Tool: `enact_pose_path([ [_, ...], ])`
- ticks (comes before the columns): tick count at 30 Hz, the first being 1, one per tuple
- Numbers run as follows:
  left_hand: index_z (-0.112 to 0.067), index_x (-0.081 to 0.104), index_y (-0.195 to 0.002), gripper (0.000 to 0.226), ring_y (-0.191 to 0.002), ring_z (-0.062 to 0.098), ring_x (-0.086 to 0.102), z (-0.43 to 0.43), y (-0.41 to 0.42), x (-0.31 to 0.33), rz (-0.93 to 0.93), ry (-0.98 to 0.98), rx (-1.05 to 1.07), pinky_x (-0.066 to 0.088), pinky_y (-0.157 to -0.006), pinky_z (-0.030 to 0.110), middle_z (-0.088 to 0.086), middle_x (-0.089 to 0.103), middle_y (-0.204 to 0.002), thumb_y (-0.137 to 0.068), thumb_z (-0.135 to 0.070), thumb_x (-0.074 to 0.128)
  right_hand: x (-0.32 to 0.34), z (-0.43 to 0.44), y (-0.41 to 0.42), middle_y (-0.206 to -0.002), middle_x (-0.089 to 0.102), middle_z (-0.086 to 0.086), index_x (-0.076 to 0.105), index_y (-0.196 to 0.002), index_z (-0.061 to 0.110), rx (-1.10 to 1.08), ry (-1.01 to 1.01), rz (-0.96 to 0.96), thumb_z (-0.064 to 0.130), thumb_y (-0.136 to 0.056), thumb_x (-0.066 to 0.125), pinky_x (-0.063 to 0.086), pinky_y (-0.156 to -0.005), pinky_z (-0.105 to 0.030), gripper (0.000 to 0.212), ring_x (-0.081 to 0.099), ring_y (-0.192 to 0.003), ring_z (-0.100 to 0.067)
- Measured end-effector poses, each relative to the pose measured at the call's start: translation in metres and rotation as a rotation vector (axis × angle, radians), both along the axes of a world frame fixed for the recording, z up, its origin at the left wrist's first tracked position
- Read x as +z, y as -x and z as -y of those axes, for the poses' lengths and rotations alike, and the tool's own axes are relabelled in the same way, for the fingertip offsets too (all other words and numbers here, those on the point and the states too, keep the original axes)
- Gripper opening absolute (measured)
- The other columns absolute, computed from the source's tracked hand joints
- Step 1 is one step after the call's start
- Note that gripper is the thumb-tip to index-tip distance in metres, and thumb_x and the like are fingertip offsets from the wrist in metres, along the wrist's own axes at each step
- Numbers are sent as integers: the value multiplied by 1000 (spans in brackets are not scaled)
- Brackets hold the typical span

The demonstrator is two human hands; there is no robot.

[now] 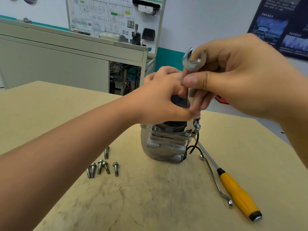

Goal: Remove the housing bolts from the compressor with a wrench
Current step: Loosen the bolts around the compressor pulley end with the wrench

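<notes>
Scuffed tan bench [150, 205] is occupied by the upright compressor [163, 144], whose black top is gripped by the left hand [160, 100]. Just right of that grip, the wrench [191, 64] is pinched upright by the right hand [233, 77], fingers curled; its lower end is seated on a bolt [188, 132] directly below. Loose bolts [101, 165] are laid lower left, a screwdriver [238, 192] lower right.

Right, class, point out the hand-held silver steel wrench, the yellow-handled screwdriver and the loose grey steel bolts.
Hand-held silver steel wrench [190, 65]: head view, on its open-end head.
Yellow-handled screwdriver [238, 192]: head view, middle of the handle.
Loose grey steel bolts [99, 167]: head view, shank of a middle bolt.
</notes>
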State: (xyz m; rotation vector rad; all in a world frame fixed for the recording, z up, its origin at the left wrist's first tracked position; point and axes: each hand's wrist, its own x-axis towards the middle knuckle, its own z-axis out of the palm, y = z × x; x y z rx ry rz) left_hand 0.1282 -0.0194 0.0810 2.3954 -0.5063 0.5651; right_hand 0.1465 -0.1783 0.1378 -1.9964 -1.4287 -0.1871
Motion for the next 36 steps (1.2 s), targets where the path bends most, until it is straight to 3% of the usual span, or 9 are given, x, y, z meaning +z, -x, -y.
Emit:
enact_pose_path([
  [2,-3,66,-96,43,-106,-28,23,-2,1,0,-10,-101,-1,16,-115,43,-45,44,-97,-74,-39,76,-2,3,1,-75,70,-4,64,-80,11,29,0,-13,4,-88,60,56,-53,-25,11,69,-54,-16],
  [4,-23,69,-83,30,-93,-22,22,-2,6,5,-28,-234,-19,9,-115,46,-59,33,-87,-70,-51,69,-5,6,3,-77,70,-1,63,-81,19,55,-1,15,7,-89,61,56,-54,-23,15,69,-57,-13],
  [7,-53,55,-71,15,-101,-10,20,-3,12,13,-74,-321,-71,2,-115,52,-62,33,-84,-61,-64,54,-14,14,4,-78,69,4,61,-81,32,96,-8,34,19,-87,57,53,-57,-20,15,68,-63,-11],
  [9,-57,49,-64,8,-123,-8,15,-1,13,15,-84,-324,-87,-2,-115,52,-56,37,-93,-61,-64,53,-23,22,4,-80,67,8,60,-84,32,127,-41,6,36,-89,59,52,-61,-17,5,65,-67,-10],
  [11,-60,48,-68,13,-135,2,10,3,11,17,-43,-364,-101,-4,-114,54,-47,37,-103,-69,-58,61,-31,28,2,-80,65,9,56,-85,28,131,-97,2,52,-87,53,50,-63,-17,24,62,-67,-10],
  [19,-37,73,-92,25,-127,9,20,21,-4,24,88,-517,-44,-4,-113,53,-33,37,-89,-72,-52,69,-47,47,-16,-77,65,8,63,-93,36,146,-247,-151,60,-87,50,48,-59,-18,28,59,-64,-9],
  [23,-35,71,-85,23,-116,5,18,22,-8,23,118,-497,-64,-2,-114,52,-31,36,-84,-71,-53,70,-46,47,-21,-79,69,6,66,-99,32,81,-247,-166,67,-85,47,48,-58,-15,42,61,-63,-8],
  [28,-21,72,-85,33,-114,5,17,20,-12,22,105,-467,-51,0,-114,50,-30,38,-86,-72,-52,70,-46,49,-12,-90,70,3,64,-100,33,61,-298,-127,59,-91,44,51,-60,-27,34,60,-59,-15],
  [36,-17,65,-78,30,-111,6,24,18,-15,16,89,-359,-18,4,-113,49,-29,41,-82,-78,-47,69,-45,33,-8,-77,71,-7,67,-81,17,4,-501,-442,45,-77,50,54,-49,-23,33,67,-54,-22],
])
